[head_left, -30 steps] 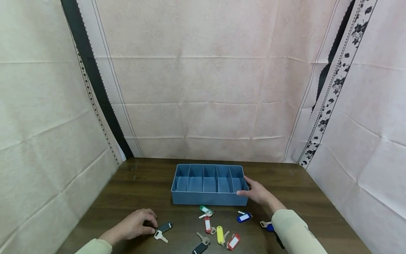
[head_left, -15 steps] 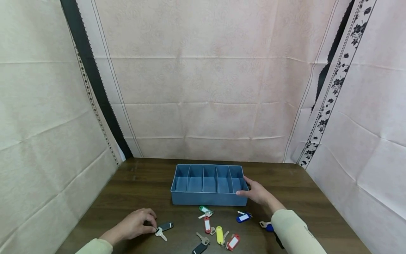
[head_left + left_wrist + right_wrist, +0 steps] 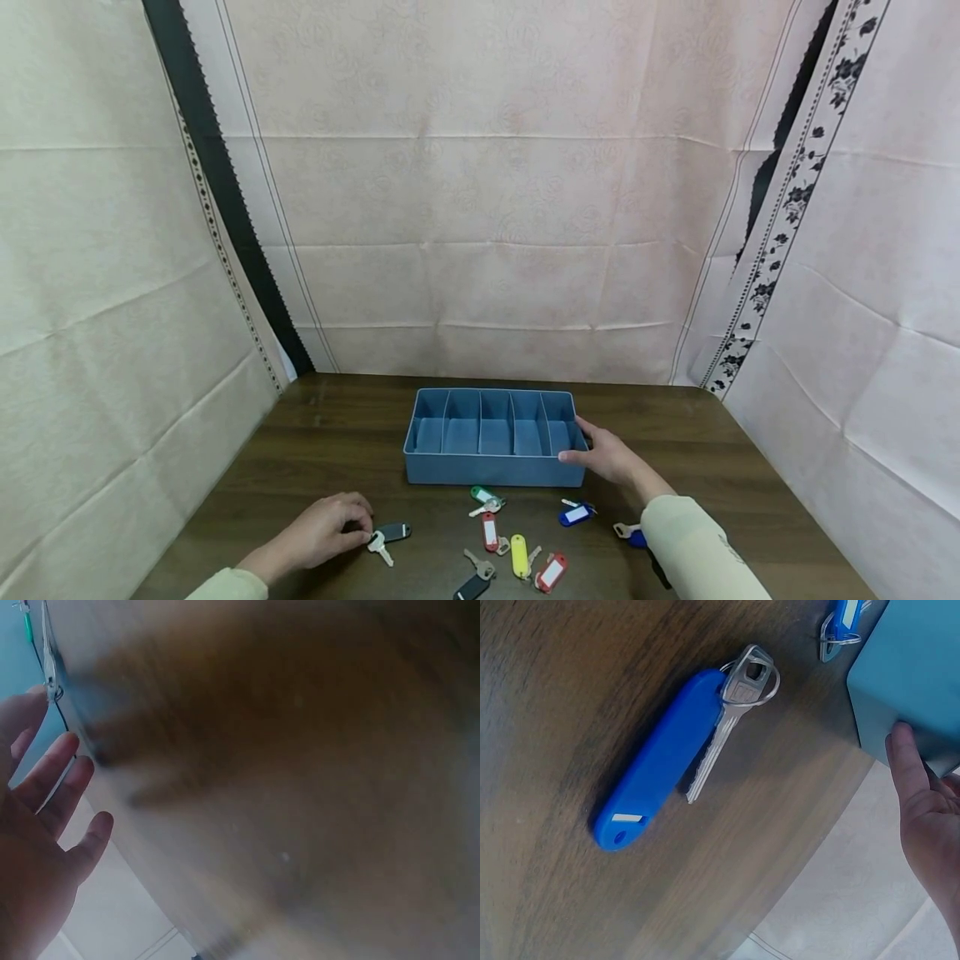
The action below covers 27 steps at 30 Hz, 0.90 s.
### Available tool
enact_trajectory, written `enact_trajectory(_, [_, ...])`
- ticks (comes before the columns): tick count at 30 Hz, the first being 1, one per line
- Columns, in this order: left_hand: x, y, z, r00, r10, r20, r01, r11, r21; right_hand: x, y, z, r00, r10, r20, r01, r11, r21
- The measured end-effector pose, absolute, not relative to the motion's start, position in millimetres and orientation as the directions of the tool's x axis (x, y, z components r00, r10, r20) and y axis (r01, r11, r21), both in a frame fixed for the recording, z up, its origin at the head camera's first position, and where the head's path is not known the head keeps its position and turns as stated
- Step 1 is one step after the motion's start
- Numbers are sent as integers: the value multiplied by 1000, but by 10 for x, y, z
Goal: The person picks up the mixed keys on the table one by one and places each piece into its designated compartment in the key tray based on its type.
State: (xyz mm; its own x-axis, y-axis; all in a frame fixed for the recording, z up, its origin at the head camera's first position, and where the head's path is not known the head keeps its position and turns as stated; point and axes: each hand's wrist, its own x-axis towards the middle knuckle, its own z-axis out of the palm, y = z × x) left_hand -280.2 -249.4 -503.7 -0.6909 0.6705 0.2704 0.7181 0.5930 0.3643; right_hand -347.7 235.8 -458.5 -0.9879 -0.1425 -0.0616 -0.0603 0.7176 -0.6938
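Observation:
Thumb and index finger of the left hand (image 3: pixel 318 533) pinch the ring end of a black key tag (image 3: pixel 393 532), whose silver key (image 3: pixel 381 549) lies beside it. In the left wrist view, that key (image 3: pixel 49 664) shows edge-on at the fingertips of the left hand (image 3: pixel 45 832). The right hand (image 3: pixel 611 456) grips the right end of a blue tray (image 3: pixel 495 469) with five compartments, thumb on its front wall. The right wrist view shows the right hand (image 3: pixel 930 810) at a corner of the tray (image 3: pixel 907 690).
Before the tray lie a green tag (image 3: pixel 483 494), red tags (image 3: pixel 490 531) (image 3: pixel 551 572), a yellow tag (image 3: pixel 520 557), a blue tag (image 3: pixel 576 514) and another black tag (image 3: pixel 472 587), all with keys. Another blue tag (image 3: pixel 660 761) lies by the right forearm. Cloth hangs behind the table.
The black tag and its key have turned slightly at the left fingertips, the key now pointing more toward the table's near edge. The right hand stays on the tray.

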Motion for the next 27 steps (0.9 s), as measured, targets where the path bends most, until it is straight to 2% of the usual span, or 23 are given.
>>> enact_trajectory(5, [-2790, -2440, -5025, -685, 660, 308, 728, 602, 328, -3475, 2363, -4586, -988, -142, -64, -57, 715, -697])
enact_trajectory(10, [-2770, -2372, -4970, -694, 647, 317, 719, 596, 357, -3476, 2369, -4579, -987, -149, -67, -60, 715, -696])
enact_trajectory(15, [-2742, -2307, -4929, -683, 621, 384, 730, 590, 345, -3486, 2380, -4575, -985, -160, -72, -65, 715, -696])
enact_trajectory(22, [-2733, -2257, -4854, -780, 545, 308, 624, 637, 453, -3481, 2379, -4574, -984, -164, -64, -73, 715, -696])
enact_trajectory(27, [-2721, -2186, -4830, -814, 472, 340, 581, 660, 476, -3473, 2382, -4581, -985, -163, -62, -73, 712, -699])
